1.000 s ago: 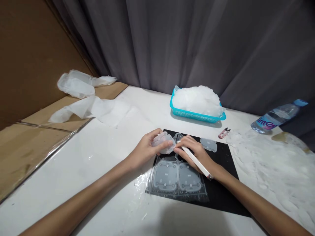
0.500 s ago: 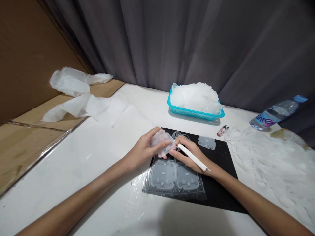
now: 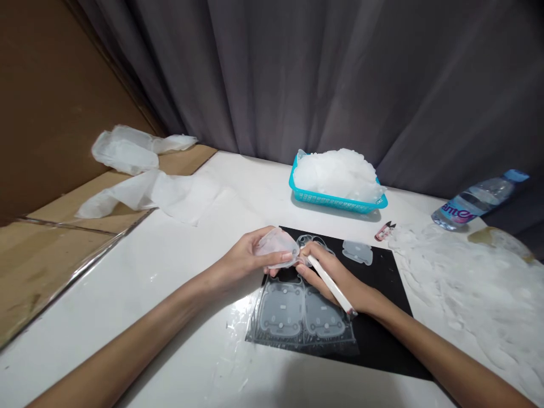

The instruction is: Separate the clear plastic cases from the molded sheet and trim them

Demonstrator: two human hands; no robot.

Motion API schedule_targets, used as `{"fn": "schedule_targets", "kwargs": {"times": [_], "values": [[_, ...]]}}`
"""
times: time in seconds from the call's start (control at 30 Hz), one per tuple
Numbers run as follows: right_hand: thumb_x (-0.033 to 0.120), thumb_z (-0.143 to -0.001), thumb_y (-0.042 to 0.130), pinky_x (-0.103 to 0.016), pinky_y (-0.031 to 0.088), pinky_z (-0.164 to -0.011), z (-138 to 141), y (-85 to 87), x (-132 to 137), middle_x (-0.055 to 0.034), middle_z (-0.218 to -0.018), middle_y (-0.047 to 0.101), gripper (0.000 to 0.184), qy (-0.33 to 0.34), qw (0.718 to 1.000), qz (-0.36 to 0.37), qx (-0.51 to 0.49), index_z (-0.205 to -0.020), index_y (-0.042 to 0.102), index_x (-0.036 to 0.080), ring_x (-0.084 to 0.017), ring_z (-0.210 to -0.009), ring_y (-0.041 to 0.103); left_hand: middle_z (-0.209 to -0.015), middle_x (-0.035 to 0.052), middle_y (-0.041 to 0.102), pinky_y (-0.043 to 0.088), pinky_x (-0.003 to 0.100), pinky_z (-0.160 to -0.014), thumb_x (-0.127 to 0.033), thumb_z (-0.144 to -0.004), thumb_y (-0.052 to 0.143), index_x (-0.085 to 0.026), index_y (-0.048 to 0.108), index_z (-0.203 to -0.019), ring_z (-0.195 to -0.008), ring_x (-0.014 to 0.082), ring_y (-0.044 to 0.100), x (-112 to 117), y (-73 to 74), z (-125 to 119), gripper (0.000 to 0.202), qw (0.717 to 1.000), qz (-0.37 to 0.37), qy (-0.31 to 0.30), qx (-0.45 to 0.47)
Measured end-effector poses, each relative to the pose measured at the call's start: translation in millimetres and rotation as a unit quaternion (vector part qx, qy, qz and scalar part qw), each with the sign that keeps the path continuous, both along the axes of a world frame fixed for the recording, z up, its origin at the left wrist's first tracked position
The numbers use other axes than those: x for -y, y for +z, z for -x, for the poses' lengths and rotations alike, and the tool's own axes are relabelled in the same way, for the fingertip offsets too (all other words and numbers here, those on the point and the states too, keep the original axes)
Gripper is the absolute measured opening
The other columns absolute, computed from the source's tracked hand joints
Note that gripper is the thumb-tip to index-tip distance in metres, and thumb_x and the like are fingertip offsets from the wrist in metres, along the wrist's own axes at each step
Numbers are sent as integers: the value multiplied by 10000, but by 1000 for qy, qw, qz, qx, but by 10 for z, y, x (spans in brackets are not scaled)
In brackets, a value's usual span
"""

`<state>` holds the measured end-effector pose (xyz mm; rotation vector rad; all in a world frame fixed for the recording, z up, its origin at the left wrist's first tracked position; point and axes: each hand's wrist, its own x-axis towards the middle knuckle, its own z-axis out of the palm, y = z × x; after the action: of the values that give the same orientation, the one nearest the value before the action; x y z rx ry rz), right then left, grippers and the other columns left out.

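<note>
Left hand turned clear piece — thumb now along its lower edge.

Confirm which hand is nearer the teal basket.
Right. The right hand, holding a white tool, is straight in front of the teal basket; the left hand, gripping a clear plastic piece, is farther off to the left.

Basket behind mat — bottle far right, snips between.

clear glossy plastic sheet, matt black mat, teal plastic basket
</note>
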<state>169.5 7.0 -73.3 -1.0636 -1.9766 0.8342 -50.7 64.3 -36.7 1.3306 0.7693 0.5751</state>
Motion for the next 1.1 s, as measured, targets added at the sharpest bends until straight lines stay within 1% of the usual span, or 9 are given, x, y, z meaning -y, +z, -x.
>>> {"fn": "schedule_targets", "kwargs": {"times": [0.1,0.2,0.27,0.33,0.4,0.6,0.87,1.0,1.1], "values": [[259,-1011,558,-324,481,-854,5,14,9,-24,-964,592,56,-7,999,14,-46,-978,520,234,-176,-905,585,-716,0,621,452,255,-562,-390,-824,835,-148,680,-942,-578,110,536,-23,11,13,310,1000,-2,-9,-13],[323,-917,725,-325,489,-870,29,40,27,-17,-997,625,227,-19,990,68,-126,-991,528,236,-176,-919,611,-800,25,662,491,283,-614,-411,-853,806,-162,673,-998,-633,141,604,-4,3,9,317,999,-16,-20,-20],[373,-853,799,-305,488,-821,53,42,37,8,-934,617,321,-42,982,101,-155,-944,523,237,-163,-849,596,-934,52,698,521,316,-740,-410,-878,786,-194,664,-1098,-813,198,672,22,-15,2,331,998,-54,-8,-28],[410,-830,818,-283,470,-760,73,31,40,34,-848,585,351,-66,977,122,-162,-882,520,233,-144,-763,554,-1089,72,704,506,341,-865,-404,-897,769,-232,642,-1208,-1017,248,663,45,-36,-1,377,995,-94,6,-43],[421,-822,825,-269,448,-723,78,18,37,48,-797,560,361,-77,973,135,-169,-843,521,226,-130,-714,518,-1166,85,686,491,348,-880,-408,-908,756,-244,626,-1259,-1075,267,635,54,-53,1,408,992,-111,7,-58],[343,-852,801,-261,437,-727,32,23,24,44,-809,585,270,-60,975,140,-161,-866,561,219,-132,-735,545,-986,41,650,481,308,-735,-403,-909,756,-205,638,-1158,-830,189,615,5,-45,32,340,993,-108,-18,-55],[263,-913,695,-275,449,-780,49,-3,16,13,-885,630,118,-104,988,66,-92,-917,584,225,-156,-806,600,-958,40,665,507,300,-714,-394,-891,771,-191,605,-1177,-803,189,645,-59,-62,75,388,990,-114,-37,-72],[202,-910,624,-289,447,-766,6,-36,-30,0,-881,626,54,-189,981,32,-33,-915,573,221,-165,-779,596,-961,45,678,497,291,-684,-405,-882,765,-185,604,-1212,-771,187,651,-134,58,174,428,984,-93,-76,-130],[230,-916,630,-299,465,-773,-26,-52,-56,-8,-905,647,106,-182,982,40,-25,-1015,592,221,-172,-783,617,-928,24,672,474,272,-675,-423,-903,741,-199,621,-1172,-772,180,641,-175,185,233,370,979,-114,-63,-155]]}}
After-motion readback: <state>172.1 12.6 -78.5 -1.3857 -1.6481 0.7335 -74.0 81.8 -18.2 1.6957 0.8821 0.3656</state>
